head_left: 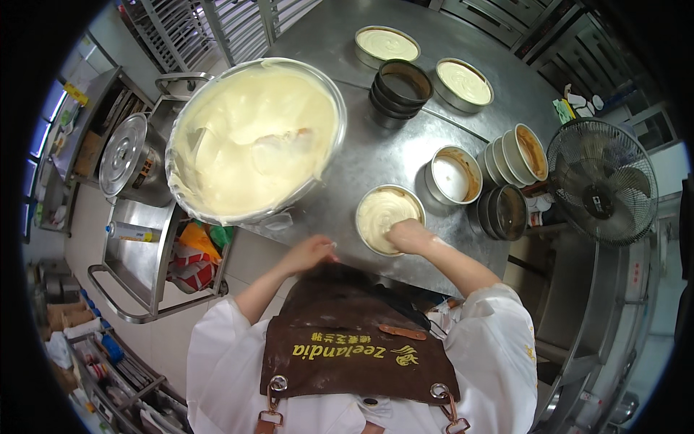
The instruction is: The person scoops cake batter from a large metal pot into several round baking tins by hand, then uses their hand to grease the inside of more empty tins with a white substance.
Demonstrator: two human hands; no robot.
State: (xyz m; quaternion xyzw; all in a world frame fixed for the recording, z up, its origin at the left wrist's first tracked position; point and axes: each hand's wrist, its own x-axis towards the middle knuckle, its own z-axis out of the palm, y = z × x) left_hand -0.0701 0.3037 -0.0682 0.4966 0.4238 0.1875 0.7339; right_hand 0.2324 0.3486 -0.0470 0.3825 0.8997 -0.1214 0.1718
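My right hand (406,236) reaches into a round silver cake pan (359,233) near the table's front edge, low over its pale batter (382,211). Its fingers point down and are mostly hidden behind the back of the hand. Swirl marks show in the batter's surface. My left hand (312,253) hangs by the table edge, in front of my brown apron (354,354), its fingers loosely stretched and holding nothing that I can see. Left of the pan stands a large metal bowl (343,108) of creamy batter, with something partly sunk in it.
Two filled pans (388,45) (465,82) stand at the back. Dark pans (402,90) are stacked mid-table. An unfilled pan (454,176), stacked silver pans (517,155), more dark pans (504,212) and a fan (601,181) stand right. A metal cart (148,267) stands left.
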